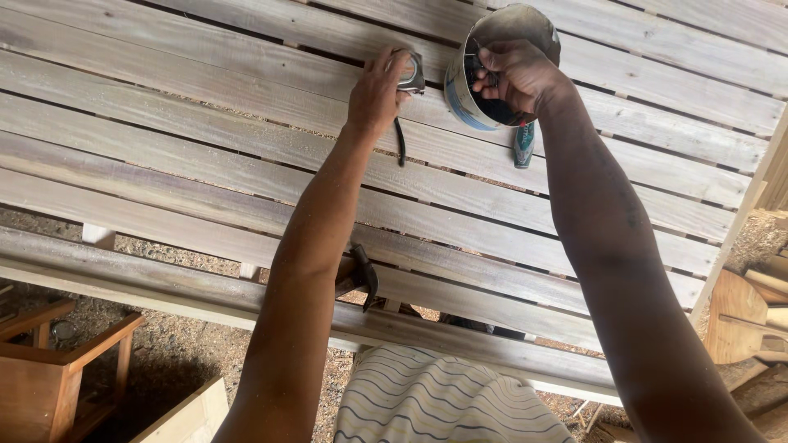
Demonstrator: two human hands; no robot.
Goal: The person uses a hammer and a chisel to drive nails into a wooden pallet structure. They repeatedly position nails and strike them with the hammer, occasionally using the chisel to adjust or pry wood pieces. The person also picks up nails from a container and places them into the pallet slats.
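My left hand is closed around a small metal tape measure with a black strap hanging from it, resting on the pale wooden slats. My right hand reaches into a tilted round tin lying on the slats, fingers curled inside its dark opening. What the fingers hold inside the tin is hidden. A small teal-handled tool lies just below the tin.
A dark hammer head pokes out beside my left forearm near the slats' front edge. A brown wooden stool stands on gravel at lower left. Wooden offcuts lie at right. Striped cloth covers my lap.
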